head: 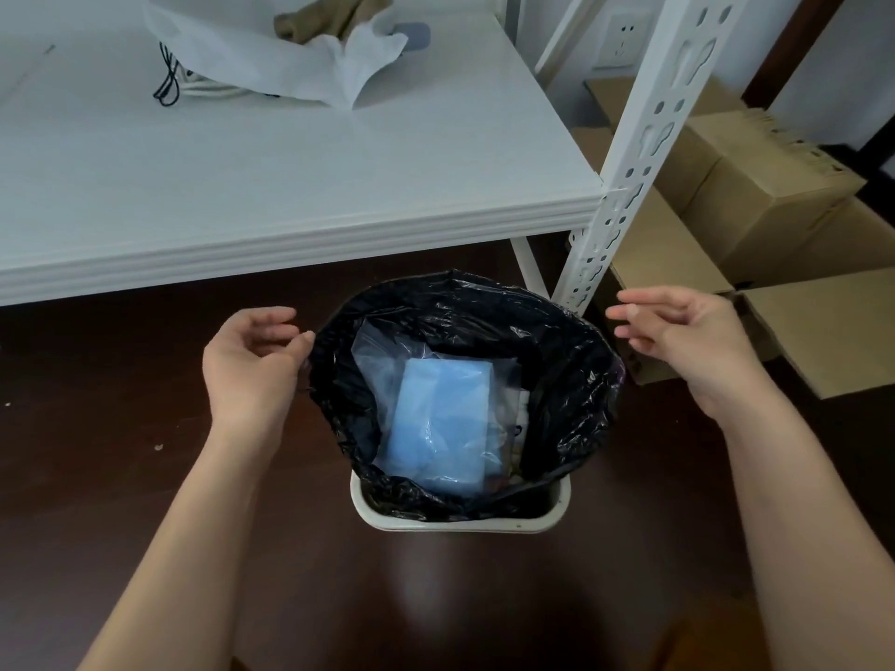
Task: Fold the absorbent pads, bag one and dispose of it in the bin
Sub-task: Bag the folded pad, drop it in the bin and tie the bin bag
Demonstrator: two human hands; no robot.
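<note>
Two bare forearms reach down from where the person stands, one to each side of the bin (460, 523) on the dark floor (97, 477). The left hand (252, 365) hangs just beside the black liner (571, 380), fingers loosely curled with the tips at or almost at its rim; I cannot tell whether they actually touch the plastic, but they grip nothing. The right hand (678, 336) hovers clear of the liner on the other side, fingers relaxed and holding nothing. Down inside the liner lies the clear bag (382, 360) with the folded blue pad (440, 428) in it, leaning a little against some pale rubbish I cannot make out. To my eye the drop is done and what remains is tidying: the liner's far edge stands up loose, so I'd draw the rim outward and down evenly with both hands, gently, since thin plastic like that tears and slips off a rim easily. Behind, a white bag (271, 55) sits on the white table (290, 186), with cardboard boxes (755, 186) beside the shelf post (634, 152).
</note>
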